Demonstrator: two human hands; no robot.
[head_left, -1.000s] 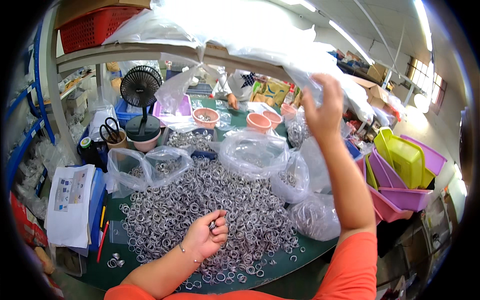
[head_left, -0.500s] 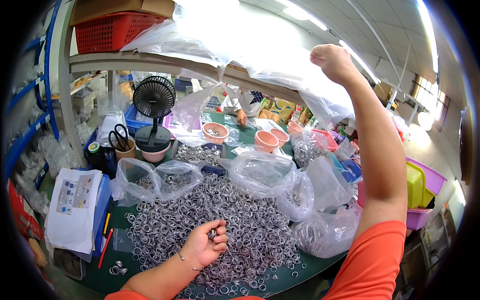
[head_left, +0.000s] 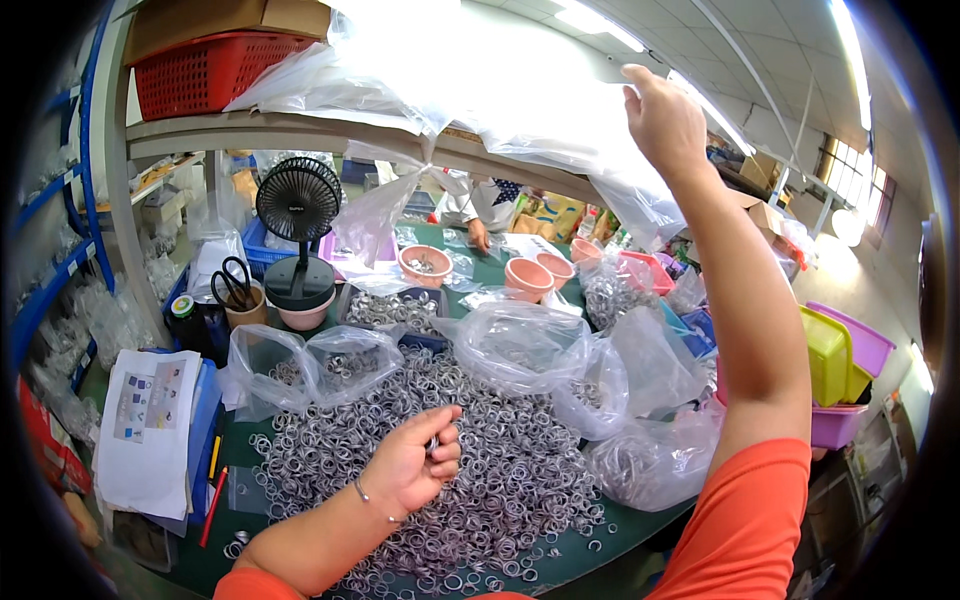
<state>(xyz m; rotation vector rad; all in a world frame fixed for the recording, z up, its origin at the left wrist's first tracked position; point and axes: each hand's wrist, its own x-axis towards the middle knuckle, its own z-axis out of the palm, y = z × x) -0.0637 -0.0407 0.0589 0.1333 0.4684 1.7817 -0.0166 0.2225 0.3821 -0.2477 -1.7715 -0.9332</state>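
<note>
My left hand [head_left: 415, 462] is closed over the big pile of small silvery metal rings [head_left: 510, 455] on the green table. Its fingers curl around rings, of which only a small part shows between them. My right hand [head_left: 668, 122] is raised high at the right, in front of the bright shelf and well above the table. Its thumb and forefinger stand apart, and I see nothing between them. Clear plastic bags [head_left: 525, 345] with rings inside stand along the far edge of the pile.
Behind the bags are a black fan [head_left: 299, 205], a tray of rings [head_left: 395, 310] and pink bowls [head_left: 426, 264]. Papers [head_left: 148, 425], a red pencil [head_left: 213, 508] and scissors [head_left: 233, 283] lie left. A shelf beam [head_left: 270, 130] crosses overhead. A person's hand [head_left: 479, 236] shows across the table.
My right hand has gone from closed to thumb and forefinger apart, still raised. My left hand has risen slightly, still closed. The left forearm now covers some loose rings at the lower left.
</note>
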